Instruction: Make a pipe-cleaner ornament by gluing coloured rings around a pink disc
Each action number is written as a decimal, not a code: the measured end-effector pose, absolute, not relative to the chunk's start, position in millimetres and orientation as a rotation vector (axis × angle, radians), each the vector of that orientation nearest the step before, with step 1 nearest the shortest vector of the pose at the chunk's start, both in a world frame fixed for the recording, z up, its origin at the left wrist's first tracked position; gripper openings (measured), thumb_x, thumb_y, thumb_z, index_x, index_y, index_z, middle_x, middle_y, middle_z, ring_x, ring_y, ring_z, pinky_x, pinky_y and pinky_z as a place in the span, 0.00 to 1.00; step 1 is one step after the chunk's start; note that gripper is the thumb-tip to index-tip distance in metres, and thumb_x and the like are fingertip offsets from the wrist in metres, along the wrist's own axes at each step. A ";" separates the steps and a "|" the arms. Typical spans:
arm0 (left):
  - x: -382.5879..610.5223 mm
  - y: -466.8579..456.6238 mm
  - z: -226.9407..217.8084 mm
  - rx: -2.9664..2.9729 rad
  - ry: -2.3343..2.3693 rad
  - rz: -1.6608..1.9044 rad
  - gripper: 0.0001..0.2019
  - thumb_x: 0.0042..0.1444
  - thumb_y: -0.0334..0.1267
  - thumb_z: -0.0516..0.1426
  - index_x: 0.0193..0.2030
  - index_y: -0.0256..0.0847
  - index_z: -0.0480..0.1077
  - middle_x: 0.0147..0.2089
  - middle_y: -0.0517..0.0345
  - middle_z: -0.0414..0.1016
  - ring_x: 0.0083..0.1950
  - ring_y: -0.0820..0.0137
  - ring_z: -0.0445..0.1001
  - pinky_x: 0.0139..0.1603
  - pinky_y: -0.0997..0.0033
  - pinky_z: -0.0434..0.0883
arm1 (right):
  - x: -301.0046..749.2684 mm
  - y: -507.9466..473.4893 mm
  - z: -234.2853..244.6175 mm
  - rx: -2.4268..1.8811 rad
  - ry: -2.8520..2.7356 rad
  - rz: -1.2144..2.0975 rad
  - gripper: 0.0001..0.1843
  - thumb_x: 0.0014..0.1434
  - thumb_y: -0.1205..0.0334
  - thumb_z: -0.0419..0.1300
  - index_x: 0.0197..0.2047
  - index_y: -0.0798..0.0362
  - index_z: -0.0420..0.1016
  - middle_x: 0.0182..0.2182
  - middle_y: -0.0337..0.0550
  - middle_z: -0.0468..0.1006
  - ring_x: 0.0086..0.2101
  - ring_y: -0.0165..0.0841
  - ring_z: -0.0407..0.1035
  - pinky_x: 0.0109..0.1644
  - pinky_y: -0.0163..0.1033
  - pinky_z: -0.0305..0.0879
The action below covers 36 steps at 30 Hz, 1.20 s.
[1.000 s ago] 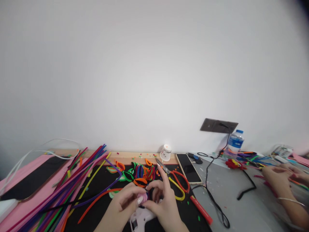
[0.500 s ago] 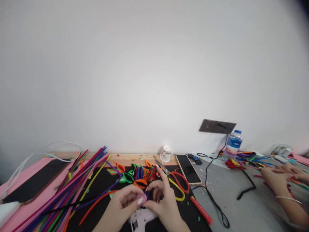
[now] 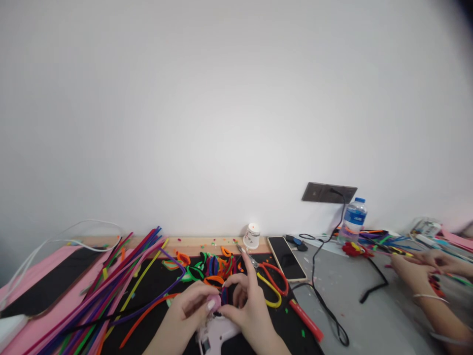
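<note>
My left hand pinches a small pink-purple piece between thumb and fingers; its exact kind is unclear. Close beside it is my right hand, index finger raised, thumb and the other fingers curled inward. Whatever the right fingers hold is hidden. Beneath both hands lies a pale pink tool, shaped like a glue gun and partly covered by them. Just beyond my fingers, bent pipe-cleaner pieces in orange, green, blue and red lie on the black mat.
Long pipe cleaners spread at left beside a dark tablet-like slab. To the right lie scissors, a red stick-like tool, a phone and a black cable. A paper cup and water bottle stand behind; another person's hands work at right.
The pink-purple piece and my left fingers have shifted slightly left, opening a little more space between my hands. The view has turned slightly right. The other person's hands have moved a bit.
</note>
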<state>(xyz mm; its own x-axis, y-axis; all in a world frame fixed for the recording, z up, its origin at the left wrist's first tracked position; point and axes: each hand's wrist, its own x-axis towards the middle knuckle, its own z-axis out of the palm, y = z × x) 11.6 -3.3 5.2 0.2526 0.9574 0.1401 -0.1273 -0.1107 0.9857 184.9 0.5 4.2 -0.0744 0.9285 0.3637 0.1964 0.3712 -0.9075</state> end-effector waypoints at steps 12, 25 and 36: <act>10.1 -2.8 4.8 1.321 0.886 1.194 0.07 0.50 0.41 0.64 0.33 0.42 0.79 0.31 0.57 0.75 0.34 0.65 0.74 0.37 0.71 0.70 | 192.4 0.9 1.7 -1.049 -1.386 0.628 0.15 0.57 0.66 0.57 0.49 0.53 0.67 0.32 0.42 0.77 0.23 0.30 0.66 0.26 0.33 0.63; 13.9 -1.4 0.0 1.143 1.001 1.258 0.12 0.47 0.47 0.65 0.33 0.40 0.78 0.27 0.58 0.76 0.28 0.67 0.72 0.29 0.72 0.69 | 193.2 -2.1 3.6 -1.175 -1.670 0.558 0.21 0.65 0.59 0.45 0.19 0.50 0.52 0.16 0.32 0.56 0.19 0.28 0.54 0.24 0.34 0.47; 14.9 -0.6 -1.4 1.035 0.853 1.236 0.11 0.45 0.43 0.67 0.31 0.39 0.74 0.25 0.61 0.74 0.27 0.71 0.71 0.29 0.75 0.67 | 185.7 -5.9 11.9 -1.067 -1.706 0.638 0.13 0.49 0.75 0.57 0.38 0.54 0.76 0.31 0.42 0.77 0.24 0.29 0.65 0.27 0.32 0.60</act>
<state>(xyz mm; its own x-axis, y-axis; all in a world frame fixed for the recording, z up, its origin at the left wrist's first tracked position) 14.9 -0.6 -1.4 0.1524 0.9879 0.0280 -0.3240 0.0232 0.9458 185.7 -5.9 11.9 -0.1275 0.8776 0.4622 0.3594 0.4752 -0.8031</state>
